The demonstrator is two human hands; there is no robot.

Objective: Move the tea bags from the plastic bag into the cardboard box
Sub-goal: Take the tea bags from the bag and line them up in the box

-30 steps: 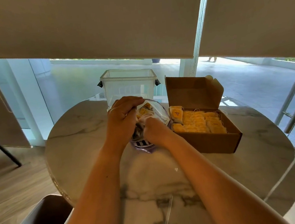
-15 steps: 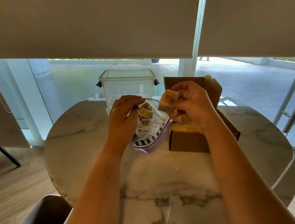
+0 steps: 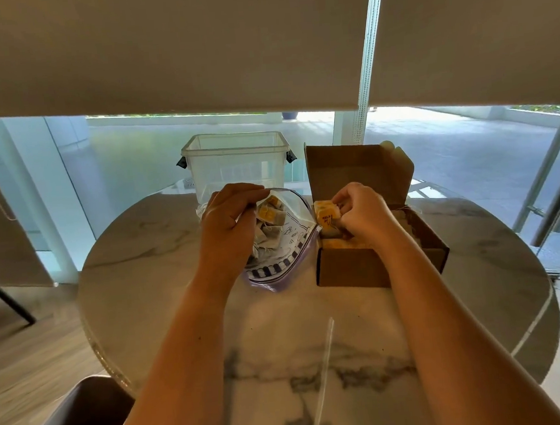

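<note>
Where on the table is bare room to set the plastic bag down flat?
Bare marble table lies left of the plastic bag, and nearer, between the forearms. Crowded at the back: clear tub, bag and cardboard box sit close together.

A clear plastic bag [image 3: 283, 245] with a purple zip edge and dark printed stripes lies slumped on the table, its mouth pinched up and held open by the left hand [image 3: 229, 223]. Inside it, just below that grip, sits a loose heap of grey-brown tea bags [image 3: 268, 233] with yellow tags. Just right of the bag stands the brown cardboard box [image 3: 353, 268], lid flap upright at the back. The right hand [image 3: 362, 211] pinches a small bunch of yellow-tagged tea bags [image 3: 327, 213] over the box's near left corner; more lie packed beneath that grip
</note>
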